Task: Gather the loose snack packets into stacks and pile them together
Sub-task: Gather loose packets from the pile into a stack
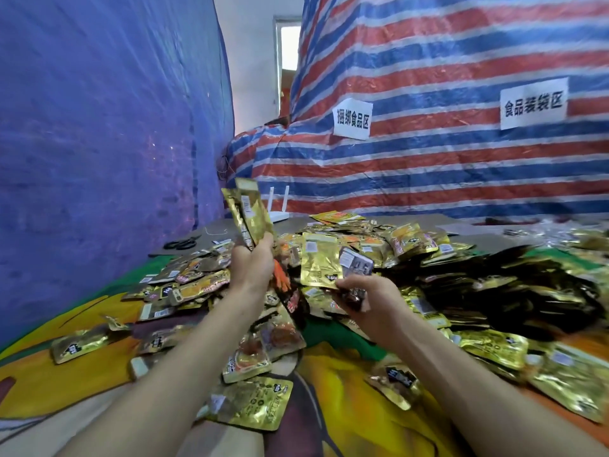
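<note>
Loose packet [252, 402] bottom centre looks light, slick; our left grip [252, 262] clamps a stack [252, 212] low, right grip [365, 295] pinches a gold packet [321, 263] edgewise.

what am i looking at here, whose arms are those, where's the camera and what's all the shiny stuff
There is no machine here: these are a person's two bare arms, seen from one wide-angle camera worn on the head, looking forward and down. That is why the arms come in from the bottom edge. The left hand holds a small upright stack of gold foil snack packets. The right hand pinches a flat gold foil packet together with a dark packet. Around them a big heap of loose gold and dark packets lies on a colourful printed cloth. Further back lie black scissors and a white box with two antennas. A blue tarpaulin hangs on the left, a red, white and blue striped tarpaulin with paper signs behind.
</note>
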`<state>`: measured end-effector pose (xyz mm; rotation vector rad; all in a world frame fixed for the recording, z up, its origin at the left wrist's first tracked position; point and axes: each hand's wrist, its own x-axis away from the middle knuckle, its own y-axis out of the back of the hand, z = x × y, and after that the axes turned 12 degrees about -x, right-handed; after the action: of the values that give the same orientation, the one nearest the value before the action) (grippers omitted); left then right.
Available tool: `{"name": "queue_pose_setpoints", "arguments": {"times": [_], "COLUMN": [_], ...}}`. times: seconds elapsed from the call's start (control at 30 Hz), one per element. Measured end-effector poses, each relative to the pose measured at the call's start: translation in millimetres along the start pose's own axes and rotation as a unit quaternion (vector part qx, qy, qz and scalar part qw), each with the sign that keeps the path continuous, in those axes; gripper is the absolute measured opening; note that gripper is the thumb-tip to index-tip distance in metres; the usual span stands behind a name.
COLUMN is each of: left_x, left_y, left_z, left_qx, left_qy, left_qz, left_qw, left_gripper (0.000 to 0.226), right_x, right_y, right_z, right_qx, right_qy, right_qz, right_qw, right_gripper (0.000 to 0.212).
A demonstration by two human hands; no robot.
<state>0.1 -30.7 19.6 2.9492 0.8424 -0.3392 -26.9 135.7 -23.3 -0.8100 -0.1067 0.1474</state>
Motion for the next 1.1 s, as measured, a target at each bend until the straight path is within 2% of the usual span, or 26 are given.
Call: {"name": "queue_pose_setpoints", "arguments": {"times": [0.07,0.13,0.2,0.27,0.33,0.4,0.53,0.63,0.73,0.87,0.93,1.0,1.1], "left_x": [3.9,9.3,10.9,10.4,11.0,16.5,23.2,24.4,26.3,29.5,29.9,29.6,29.2], "left_y": [-10.1,-19.1,-27.4,-37.1,-44.9,-48.2,-57.8,-61.1,-60.3,-57.8,-55.4,-52.6,-51.9], "left_z": [3.6,15.7,32.6,44.8,50.7,51.9,66.8,70.6,71.6,69.3,69.2,71.2,73.9], "left_qx": [0.096,0.120,0.106,0.094,0.091,0.057,-0.059,-0.117,-0.149,-0.121,-0.099,-0.059,-0.034], "left_qy": [0.031,0.044,0.047,0.033,0.004,-0.038,-0.064,-0.070,-0.099,-0.065,-0.053,-0.044,-0.063], "left_qz": [0.037,0.055,0.032,0.036,0.069,0.088,0.115,0.114,0.116,0.130,0.140,0.158,0.154], "left_qw": [0.994,0.990,0.993,0.994,0.993,0.994,0.990,0.984,0.977,0.982,0.984,0.985,0.986], "left_gripper": [0.014,0.017,0.013,0.020,0.035,0.044,0.032,0.019,0.021,0.024,0.021,0.028,0.035], "right_x": [-2.8,-3.7,-1.2,4.3,6.8,5.8,2.9,0.9,2.8,4.7,1.0,-1.8,-3.3], "right_y": [4.1,8.4,14.4,17.5,14.9,10.4,10.7,14.3,13.3,9.9,8.5,7.9,9.3], "right_z": [1.9,1.4,-3.9,-15.0,-23.0,-27.4,-29.1,-27.2,-26.2,-27.5,-24.1,-20.2,-20.0], "right_qx": [0.026,0.117,0.260,0.355,0.379,0.357,0.405,0.376,0.350,0.298,0.205,0.120,0.106], "right_qy": [0.036,0.108,0.207,0.254,0.236,0.194,0.135,0.109,0.098,0.039,-0.001,-0.033,-0.021], "right_qz": [-0.008,-0.030,-0.032,0.005,0.036,0.053,0.025,0.020,0.035,0.042,0.018,0.012,0.017], "right_qw": [0.999,0.987,0.943,0.900,0.894,0.912,0.904,0.920,0.931,0.953,0.979,0.992,0.994], "right_gripper": [0.040,0.049,0.055,0.054,0.054,0.052,0.039,0.036,0.040,0.041,0.041,0.045,0.054]}}
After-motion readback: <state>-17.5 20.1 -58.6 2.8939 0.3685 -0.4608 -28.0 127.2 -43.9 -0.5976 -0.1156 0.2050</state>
